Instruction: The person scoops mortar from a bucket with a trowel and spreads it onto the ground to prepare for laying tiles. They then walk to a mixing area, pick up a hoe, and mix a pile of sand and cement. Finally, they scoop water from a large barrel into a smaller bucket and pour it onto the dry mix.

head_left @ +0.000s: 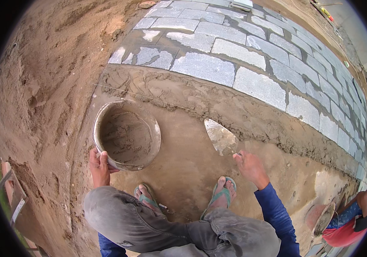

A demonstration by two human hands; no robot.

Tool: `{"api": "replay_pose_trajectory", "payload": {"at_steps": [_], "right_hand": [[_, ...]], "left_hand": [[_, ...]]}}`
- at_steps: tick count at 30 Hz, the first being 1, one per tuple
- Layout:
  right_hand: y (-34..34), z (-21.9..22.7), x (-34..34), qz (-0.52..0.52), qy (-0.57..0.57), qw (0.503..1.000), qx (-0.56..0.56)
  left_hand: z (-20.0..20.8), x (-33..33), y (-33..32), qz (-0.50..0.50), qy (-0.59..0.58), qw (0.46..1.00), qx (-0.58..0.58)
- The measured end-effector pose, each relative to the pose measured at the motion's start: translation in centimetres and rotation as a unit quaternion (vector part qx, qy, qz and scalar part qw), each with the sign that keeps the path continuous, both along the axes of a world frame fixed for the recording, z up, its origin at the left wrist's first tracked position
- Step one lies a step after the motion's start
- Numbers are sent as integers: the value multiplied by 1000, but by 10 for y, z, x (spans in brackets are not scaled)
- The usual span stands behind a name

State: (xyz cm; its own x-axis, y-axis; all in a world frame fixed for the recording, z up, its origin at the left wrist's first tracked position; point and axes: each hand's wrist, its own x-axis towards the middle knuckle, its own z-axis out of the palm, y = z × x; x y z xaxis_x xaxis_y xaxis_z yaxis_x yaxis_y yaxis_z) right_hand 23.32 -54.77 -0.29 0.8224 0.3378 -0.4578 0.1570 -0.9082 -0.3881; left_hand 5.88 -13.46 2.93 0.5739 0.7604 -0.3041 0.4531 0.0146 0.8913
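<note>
My left hand (100,168) is closed on the near rim of a round bucket (157,137), tilted so that the wet grey mortar (127,135) inside it shows. In my right hand (251,168) is the handle of a pointed trowel (220,136), its blade smeared with mortar and its tip pointing away from me. That tip lies close to the near edge of a long bed of spread mortar (183,92). Along the bed's far side run grey stone paving blocks (203,68). My fingers hide most of the trowel's handle.
A thin string line (149,97) stretches over the mortar bed. Bare brown soil (42,90) slopes at the left. At the lower right another person in red (346,234) is beside a second bucket (320,216). My sandalled feet stand on the wet ground between my hands.
</note>
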Motion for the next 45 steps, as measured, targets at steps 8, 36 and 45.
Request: {"api": "replay_pose_trajectory", "payload": {"at_steps": [8, 36, 45], "right_hand": [[43, 15, 56, 34, -70, 997, -23], [244, 61, 17, 443, -266, 856, 20], [338, 39, 19, 524, -454, 719, -49]], "left_hand": [[0, -3, -3, -14, -13, 1000, 1], [-15, -39, 32, 43, -29, 996, 71], [-29, -37, 32, -1, -52, 982, 184]]}}
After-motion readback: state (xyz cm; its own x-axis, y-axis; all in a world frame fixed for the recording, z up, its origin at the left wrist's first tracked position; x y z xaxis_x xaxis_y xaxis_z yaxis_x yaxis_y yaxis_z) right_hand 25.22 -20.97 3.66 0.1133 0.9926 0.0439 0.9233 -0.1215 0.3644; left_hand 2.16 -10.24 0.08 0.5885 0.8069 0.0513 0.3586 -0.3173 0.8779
